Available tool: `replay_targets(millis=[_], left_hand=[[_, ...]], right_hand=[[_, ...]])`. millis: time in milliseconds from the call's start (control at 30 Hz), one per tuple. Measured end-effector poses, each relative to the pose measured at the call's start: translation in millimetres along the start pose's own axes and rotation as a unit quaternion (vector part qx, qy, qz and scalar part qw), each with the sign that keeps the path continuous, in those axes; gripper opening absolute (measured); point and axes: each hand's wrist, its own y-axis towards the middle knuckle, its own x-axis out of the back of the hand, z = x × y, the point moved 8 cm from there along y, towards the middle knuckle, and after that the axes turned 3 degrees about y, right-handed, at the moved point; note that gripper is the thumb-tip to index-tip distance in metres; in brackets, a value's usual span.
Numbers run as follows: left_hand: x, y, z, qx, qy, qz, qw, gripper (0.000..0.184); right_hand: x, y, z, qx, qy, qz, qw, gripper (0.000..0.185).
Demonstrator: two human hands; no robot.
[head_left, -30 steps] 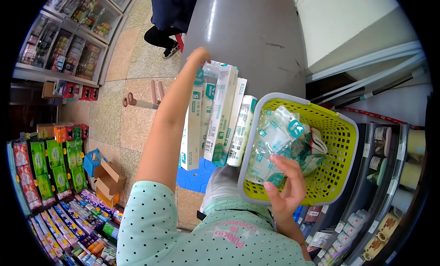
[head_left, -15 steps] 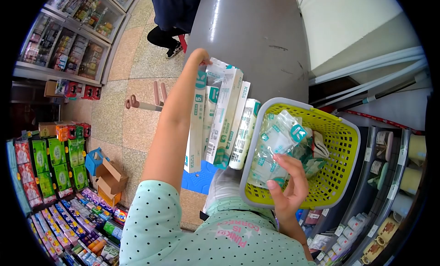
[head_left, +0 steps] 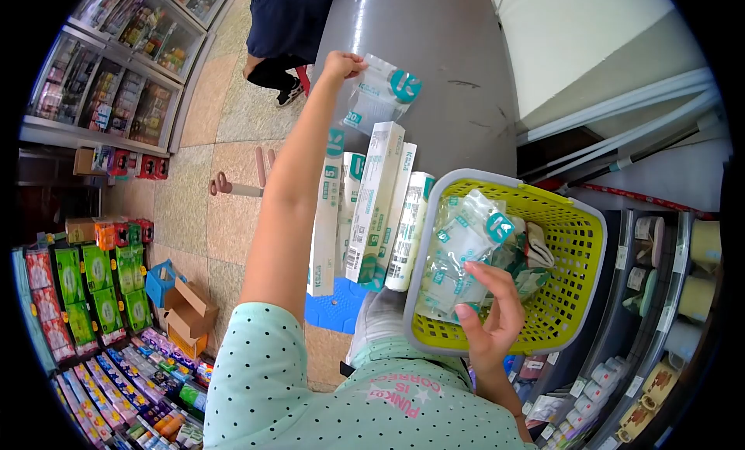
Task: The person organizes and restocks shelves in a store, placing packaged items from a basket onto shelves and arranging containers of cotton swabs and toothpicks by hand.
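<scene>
My left hand (head_left: 344, 65) pinches the edge of a clear plastic packet (head_left: 380, 93) with teal print, out over the grey counter. Below it, long white boxes (head_left: 375, 202) with teal lettering stand side by side, along with a wrapped white roll (head_left: 411, 233). A yellow-green basket (head_left: 580, 256) with a grey rim is at the right, holding several clear packets (head_left: 466, 244) with teal logos. Over the basket's near side is my right hand (head_left: 495, 318), thumb and forefinger apart, with nothing seen between them. Whether its fingertips touch the packets, I cannot tell.
The grey counter (head_left: 434, 93) runs away ahead. Someone in dark clothes (head_left: 287, 23) is at its far left. Stocked shelves (head_left: 93, 295) line the left, and another rack (head_left: 636, 334) stands at the right. A cardboard box (head_left: 190, 310) is near the left shelves.
My left hand has lifted the clear packet away from the white boxes, up and slightly right over the counter. My right hand has stayed at the basket.
</scene>
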Motion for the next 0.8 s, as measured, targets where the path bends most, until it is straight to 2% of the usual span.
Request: replay_targets(millis=[233, 333, 467, 633, 800], left_hand=[[-18.4, -42.2, -81.8, -0.134, 0.028, 0.034, 0.99, 0.015], [-28.0, -75.2, -110.5, -0.243, 0.016, 0.026, 0.97, 0.016], [-31.8, -122.9, -145.3, -0.315, 0.023, -0.002, 0.949, 0.012], [-27.5, -205.2, -208.8, -0.376, 0.018, -0.022, 0.926, 0.007], [-26.3, -308.7, -266.7, -0.46, 0.033, 0.019, 0.887, 0.009]], right_hand=[[10.0, -3.5, 1.2, 0.009, -0.008, -0.022, 1.0, 0.038], [17.0, -7.8, 2.2, 0.014, -0.014, -0.04, 0.999, 0.039], [27.4, -16.0, 2.8, 0.021, -0.009, -0.064, 0.998, 0.038], [44.5, -30.5, 4.7, 0.027, 0.008, -0.1, 0.995, 0.039], [70.8, -43.9, 5.3, 0.03, 0.042, -0.148, 0.988, 0.038]])
